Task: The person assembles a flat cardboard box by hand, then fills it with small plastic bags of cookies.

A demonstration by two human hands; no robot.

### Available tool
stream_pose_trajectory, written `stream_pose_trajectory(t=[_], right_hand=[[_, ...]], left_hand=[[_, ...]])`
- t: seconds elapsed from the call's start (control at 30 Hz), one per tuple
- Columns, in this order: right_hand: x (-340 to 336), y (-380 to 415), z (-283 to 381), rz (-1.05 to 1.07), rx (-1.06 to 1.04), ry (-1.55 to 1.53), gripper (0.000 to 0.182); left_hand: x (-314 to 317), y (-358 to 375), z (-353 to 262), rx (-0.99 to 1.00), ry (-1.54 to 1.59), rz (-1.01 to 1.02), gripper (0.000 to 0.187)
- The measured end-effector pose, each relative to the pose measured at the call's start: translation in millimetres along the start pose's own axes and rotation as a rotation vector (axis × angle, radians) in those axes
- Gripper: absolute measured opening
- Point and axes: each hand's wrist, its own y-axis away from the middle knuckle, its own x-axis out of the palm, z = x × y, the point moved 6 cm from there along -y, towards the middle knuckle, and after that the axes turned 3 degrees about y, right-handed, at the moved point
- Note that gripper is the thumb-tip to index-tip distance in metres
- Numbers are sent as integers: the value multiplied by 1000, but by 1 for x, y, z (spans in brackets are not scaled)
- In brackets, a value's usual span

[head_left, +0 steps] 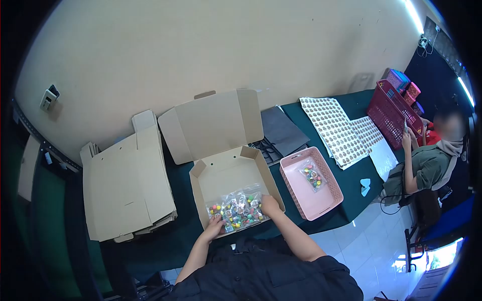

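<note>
An open cardboard box [228, 173] lies in front of me with its lid folded back. Along its near side lie several clear plastic packets of colourful round pieces, perhaps sweets [243, 210]. At the near left corner, my left hand [215, 227] has its fingers closed on the edge of a packet. My right hand [270, 205] reaches in at the right wall, beside the packets. Its fingers are curled, and what they hold, if anything, is hidden. Just right of the box stands a pink plastic basket [286, 175] with one similar packet [312, 176] inside.
Flat cardboard boxes [125, 185] are stacked on the left. Black paper bags [283, 133] lie behind the pink basket. Sticker sheets [334, 130] spread over the green cloth. A maroon basket [391, 113] stands farther right, near another person [427, 160]. A blue scrap [365, 186] lies by the edge.
</note>
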Motion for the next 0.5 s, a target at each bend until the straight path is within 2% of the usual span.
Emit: stream_pose_trajectory(t=[0.03, 0.07, 0.1, 0.17, 0.2, 0.27, 0.3, 0.37, 0.43, 0.5], right_hand=[[0, 2, 7, -10, -59, 38, 36], [-3, 6, 10, -185, -62, 27, 48], [-1, 6, 12, -186, -63, 26, 48], [-16, 11, 22, -510, -158, 48, 48], [-15, 11, 23, -506, -160, 50, 48], [2, 6, 26, -208, -209, -153, 32], [4, 7, 28, -205, -208, -152, 32], [26, 5, 29, 123, -163, -166, 29], [36, 3, 28, 121, -158, -170, 28], [39, 2, 22, 85, -108, -173, 26]], left_hand=[[-1, -3, 6, -1, -2, 1, 52], [-2, -7, 12, -3, -15, -16, 53], [-5, -10, 17, -5, -27, -34, 53], [-6, -12, 18, -6, -3, -16, 53], [-6, -12, 20, -8, 20, 3, 54], [-10, -26, 37, 16, -41, -11, 54], [-12, -32, 46, 44, -106, -23, 53], [-6, -18, 28, 7, -25, -5, 53], [-5, -15, 24, -27, 56, 8, 53], [-7, -20, 31, 21, 74, 11, 52]])
